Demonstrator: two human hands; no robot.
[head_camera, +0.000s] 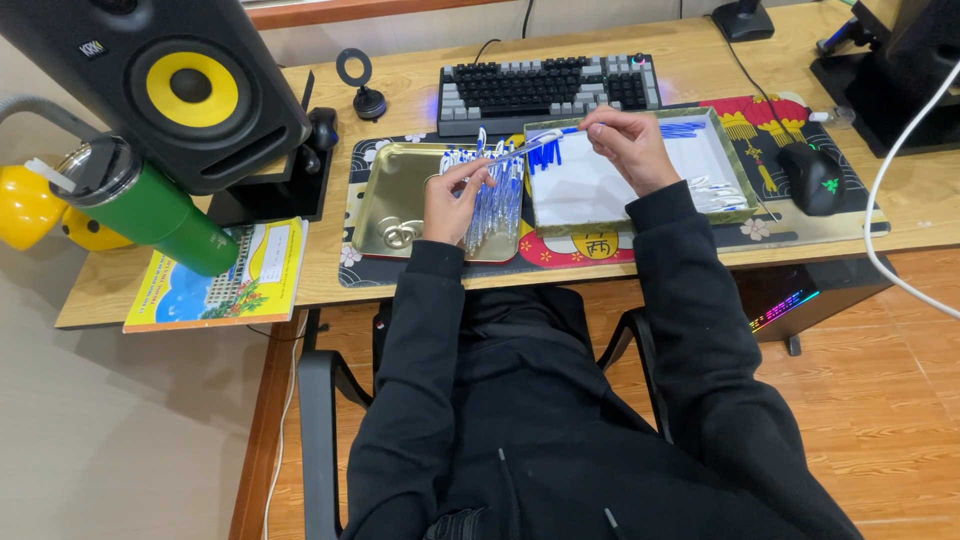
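My left hand (452, 203) holds a bundle of several clear pens with blue caps (492, 195), standing over a metal tray (395, 190). My right hand (628, 150) pinches one thin pen (530, 143) by its end and holds it slantwise towards the bundle, above a white-lined box tray (600, 190). That box holds loose blue caps (545, 155) at its left, blue pieces (682, 129) at the far side and clear parts (712, 192) at its right. Small metal springs (400, 235) lie in the metal tray's near corner.
A keyboard (548, 88) lies behind the trays on a patterned desk mat (800, 225). A black mouse (812, 176) sits at the right. A large speaker (170, 80), a green tumbler (150, 205) and a booklet (225, 275) occupy the left. A white cable (885, 190) hangs at the right.
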